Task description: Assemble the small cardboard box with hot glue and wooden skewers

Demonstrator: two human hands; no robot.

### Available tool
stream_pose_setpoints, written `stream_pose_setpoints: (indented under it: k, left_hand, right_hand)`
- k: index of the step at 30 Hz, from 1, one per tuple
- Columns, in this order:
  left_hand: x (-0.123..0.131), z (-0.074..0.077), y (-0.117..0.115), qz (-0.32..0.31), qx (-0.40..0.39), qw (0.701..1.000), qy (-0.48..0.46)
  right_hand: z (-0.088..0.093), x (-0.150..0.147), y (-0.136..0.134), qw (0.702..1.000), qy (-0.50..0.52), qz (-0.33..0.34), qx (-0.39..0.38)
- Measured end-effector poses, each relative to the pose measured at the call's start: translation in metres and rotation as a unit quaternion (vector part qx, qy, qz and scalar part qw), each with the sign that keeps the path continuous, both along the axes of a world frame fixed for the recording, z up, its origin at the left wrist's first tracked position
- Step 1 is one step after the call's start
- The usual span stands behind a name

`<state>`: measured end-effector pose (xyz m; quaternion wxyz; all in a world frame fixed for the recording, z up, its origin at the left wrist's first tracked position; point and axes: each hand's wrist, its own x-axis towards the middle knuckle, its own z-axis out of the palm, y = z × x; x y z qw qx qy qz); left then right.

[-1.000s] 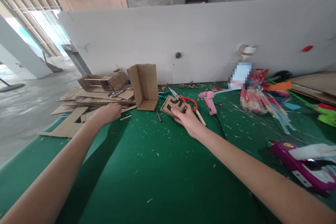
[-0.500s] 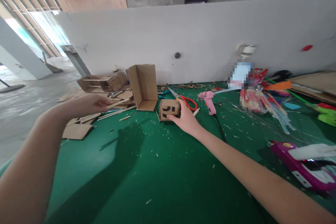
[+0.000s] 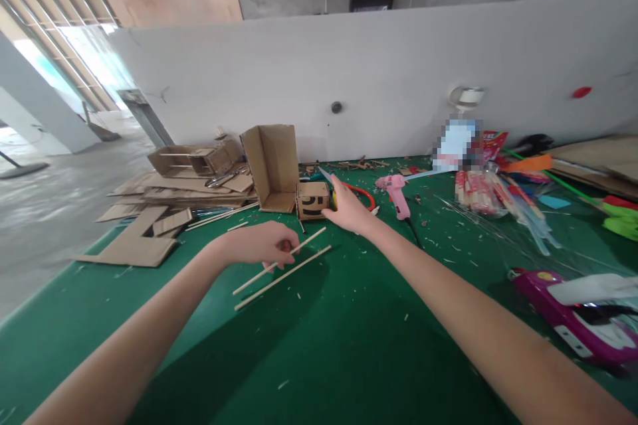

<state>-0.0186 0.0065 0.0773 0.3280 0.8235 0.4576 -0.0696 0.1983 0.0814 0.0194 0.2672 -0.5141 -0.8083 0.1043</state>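
Observation:
My left hand point(image 3: 269, 244) is closed with a thin wooden stick point(image 3: 312, 240) pinched in its fingers, low over the green table. A second wooden stick point(image 3: 284, 277) lies roughly parallel, just in front of it; whether the fingers touch that one is unclear. My right hand point(image 3: 349, 207) curls over the red-orange-handled scissors point(image 3: 367, 194), and their blade points up and left beyond the fingers. Left of its thumb stands a small cardboard box point(image 3: 313, 200) with black print. Something yellow shows between thumb and fingers.
Behind the box stands a tall folded cardboard piece point(image 3: 274, 166). Cardboard scraps point(image 3: 134, 239) and a cardboard frame point(image 3: 199, 158) are at left. A pink glue gun point(image 3: 396, 192) with its cord, bundled sticks point(image 3: 478, 192) and a purple device point(image 3: 573, 312) occupy the right.
My left hand has come right and nearer from the cardboard pile, bringing two sticks. My right hand has let go of the small box, now slightly further left, and moved onto the scissors.

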Motion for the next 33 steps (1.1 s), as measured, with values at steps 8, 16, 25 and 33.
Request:
stream_pose_setpoints:
  k: [8, 16, 25, 33]
  left_hand:
    - [0.008, -0.014, -0.016, -0.039, 0.197, 0.979, 0.017]
    - [0.015, -0.029, -0.014, -0.036, 0.268, 0.949, 0.163]
    - [0.011, -0.037, 0.002, 0.068, 0.381, 0.91, 0.153]
    - [0.009, -0.05, 0.022, 0.142, 0.41, 0.9, 0.044]
  right_hand:
    - [0.005, 0.03, -0.003, 0.985, -0.17, -0.017, 0.007]
    - [0.002, 0.015, -0.012, 0.976, -0.215, 0.02, 0.017]
    - [0.003, 0.024, -0.006, 0.969, -0.234, 0.076, 0.016]
    - [-0.004, 0.014, 0.006, 0.977, -0.212, 0.007, 0.012]
